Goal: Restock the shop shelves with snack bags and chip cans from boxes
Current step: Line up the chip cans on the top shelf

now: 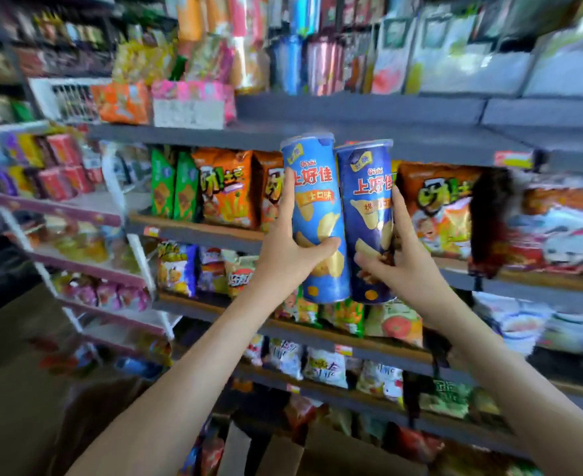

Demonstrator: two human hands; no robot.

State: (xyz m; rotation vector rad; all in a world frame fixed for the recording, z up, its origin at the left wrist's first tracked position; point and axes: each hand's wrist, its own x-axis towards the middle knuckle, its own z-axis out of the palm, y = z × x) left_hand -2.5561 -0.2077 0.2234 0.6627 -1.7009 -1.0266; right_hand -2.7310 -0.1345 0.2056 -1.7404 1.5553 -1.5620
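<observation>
**Item 1: light blue chip can** [314, 214]. Held upright with a slight lean by the left hand [291, 250]. The thumb lies across the lower front and the fingers wrap behind. It sits in the air before the shelving, its lid level with the front edge of the grey upper shelf [369, 109].

**Item 2: dark blue chip can** [367, 221]. Grasped by the right hand [398, 259], which is curled round its lower half. Its side touches item 1.

**Probable destination:** the upper shelf, where standing cans [288, 61] are already stocked.

**Hazards, as judged:**
- Both grips sit low on tall cans, so a lid that catches the shelf edge on the way up could lever a can out of the fingers.
- The cans press together, so shifting one may push or twist the other.
- A can set down too far in may nudge the standing cans and topple them in a row.
- A dropped can would strike the orange snack bags [228, 188] behind, or fall toward what looks like a cardboard box [321, 455] below.
- The view is blurred, so clearance to the shelf edge cannot be told.
</observation>
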